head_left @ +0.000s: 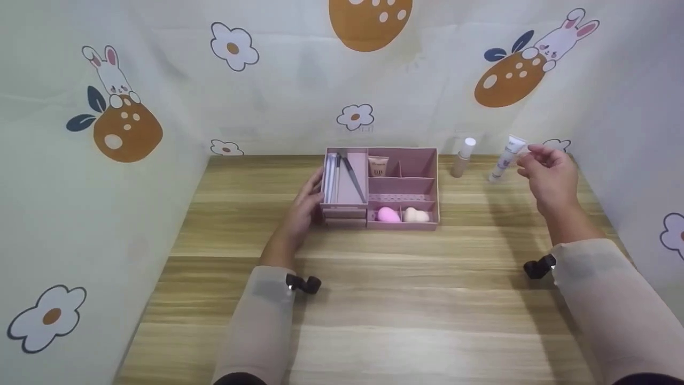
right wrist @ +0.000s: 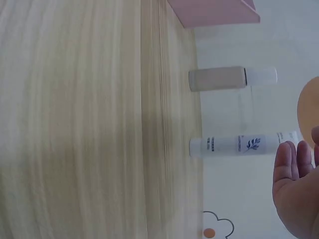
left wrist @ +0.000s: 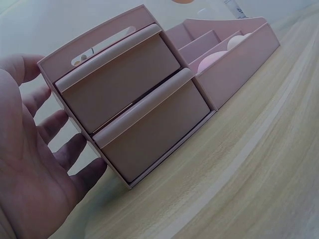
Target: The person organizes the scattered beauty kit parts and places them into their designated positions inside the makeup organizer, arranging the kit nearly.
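Note:
A pink desk organizer point(head_left: 403, 190) with two drawers stands on the table. My left hand point(head_left: 307, 206) rests along its left side, with straight, spread fingertips touching the side wall beside the drawers point(left wrist: 129, 79). To the right, a white squeeze tube point(head_left: 506, 159) with a small blue plant print stands upright on its cap end. My right hand point(head_left: 550, 174) is beside the tube's flat top end, fingers loosely bent and fingertips right at its edge. In the right wrist view the fingertips point(right wrist: 284, 157) overlap the tube's top end.
Between organizer and tube stands a beige bottle with a white cap point(head_left: 464, 158). Inside the organizer are slim brushes or pencils point(head_left: 331, 176), a small tube point(head_left: 379, 166), a pink sponge point(head_left: 389, 215) and a cream sponge point(head_left: 416, 215). A patterned cloth point(head_left: 288, 96) backs the wooden table point(head_left: 374, 299).

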Demonstrator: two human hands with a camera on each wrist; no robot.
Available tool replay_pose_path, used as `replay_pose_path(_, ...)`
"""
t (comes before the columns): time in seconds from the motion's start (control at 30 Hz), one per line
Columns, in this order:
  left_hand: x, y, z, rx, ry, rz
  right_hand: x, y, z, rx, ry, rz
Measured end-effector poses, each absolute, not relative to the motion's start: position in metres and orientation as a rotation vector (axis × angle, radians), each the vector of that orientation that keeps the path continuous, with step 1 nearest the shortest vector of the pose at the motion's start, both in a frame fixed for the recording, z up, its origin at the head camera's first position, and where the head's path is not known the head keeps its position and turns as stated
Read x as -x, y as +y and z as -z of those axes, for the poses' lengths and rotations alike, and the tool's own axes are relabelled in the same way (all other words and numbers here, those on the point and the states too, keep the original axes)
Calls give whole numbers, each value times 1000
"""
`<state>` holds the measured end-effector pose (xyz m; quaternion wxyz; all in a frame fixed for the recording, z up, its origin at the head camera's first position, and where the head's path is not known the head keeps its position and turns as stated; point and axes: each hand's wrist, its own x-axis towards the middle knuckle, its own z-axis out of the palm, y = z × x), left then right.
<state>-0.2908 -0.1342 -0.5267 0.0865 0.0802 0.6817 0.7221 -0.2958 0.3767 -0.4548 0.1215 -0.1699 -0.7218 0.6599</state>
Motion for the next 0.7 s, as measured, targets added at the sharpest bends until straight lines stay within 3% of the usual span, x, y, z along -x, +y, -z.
replay_pose_path(0.7, 292, -134, 530, -235, 2000, -2191, 325, 382, 459, 553, -2215, -1881)
